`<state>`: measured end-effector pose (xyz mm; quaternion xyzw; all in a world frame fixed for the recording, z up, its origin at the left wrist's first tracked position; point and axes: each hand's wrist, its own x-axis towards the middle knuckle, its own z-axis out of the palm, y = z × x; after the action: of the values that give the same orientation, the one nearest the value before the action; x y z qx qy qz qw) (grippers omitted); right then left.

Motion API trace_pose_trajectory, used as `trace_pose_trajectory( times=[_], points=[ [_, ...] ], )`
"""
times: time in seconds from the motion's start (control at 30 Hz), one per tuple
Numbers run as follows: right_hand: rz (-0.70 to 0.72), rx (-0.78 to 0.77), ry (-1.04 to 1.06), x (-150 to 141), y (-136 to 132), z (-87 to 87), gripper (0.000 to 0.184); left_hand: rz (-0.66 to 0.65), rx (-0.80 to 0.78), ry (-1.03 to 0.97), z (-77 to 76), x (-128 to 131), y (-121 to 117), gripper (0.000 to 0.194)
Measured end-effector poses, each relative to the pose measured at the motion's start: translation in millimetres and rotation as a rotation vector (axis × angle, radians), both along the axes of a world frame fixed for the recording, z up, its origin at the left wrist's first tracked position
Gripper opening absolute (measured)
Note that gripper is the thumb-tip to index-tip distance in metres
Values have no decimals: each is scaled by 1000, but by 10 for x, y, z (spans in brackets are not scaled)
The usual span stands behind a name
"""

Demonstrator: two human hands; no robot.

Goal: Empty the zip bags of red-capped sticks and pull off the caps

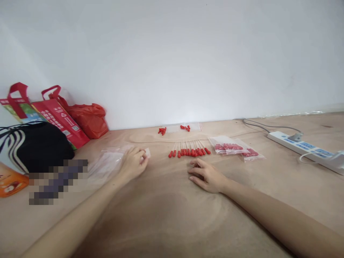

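Note:
In the head view, a row of droppers (192, 152) with red rubber bulbs and thin pale stems lies mid-table, bulbs toward me. My right hand (208, 176) rests on the table just in front of them, fingers loosely bent and apart, holding nothing. My left hand (134, 163) is over the right edge of some clear plastic bags (107, 161), its fingers curled together. A small whitish piece (147, 152) shows at its fingertips; what it is I cannot make out. Filled zip bags (228, 146) with red bulbs inside lie right of the row.
Loose red bulbs (162, 131) and small pale tubes lie near the wall. A white power strip (303, 147) with cables is at the right. Red shopping bags (60, 120), a black bag (44, 148) and an orange packet (12, 181) stand at the left, near a pixelated dark object (59, 182).

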<state>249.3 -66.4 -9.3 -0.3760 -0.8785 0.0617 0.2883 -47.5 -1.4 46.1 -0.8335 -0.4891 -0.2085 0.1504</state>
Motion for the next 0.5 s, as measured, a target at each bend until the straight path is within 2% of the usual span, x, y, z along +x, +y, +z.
trace_pose_trajectory(
  times=[0.1, 0.2, 0.27, 0.37, 0.5],
  points=[
    [2, 7, 3, 7, 9, -16, 22, -146, -174, -29, -11, 316, -214, 18],
    [3, 7, 3, 9, 9, -20, 21, -262, -296, -19, -10, 455, -396, 12],
    [4, 5, 5, 7, 7, -16, 21, -296, -319, 3, -17, 410, -491, 12],
    [5, 4, 3, 2, 8, -11, 20, -315, -289, 47, -50, 212, -594, 12],
    [8, 3, 4, 0, 14, -11, 20, -327, -255, 48, -98, 46, -647, 13]
  ],
)
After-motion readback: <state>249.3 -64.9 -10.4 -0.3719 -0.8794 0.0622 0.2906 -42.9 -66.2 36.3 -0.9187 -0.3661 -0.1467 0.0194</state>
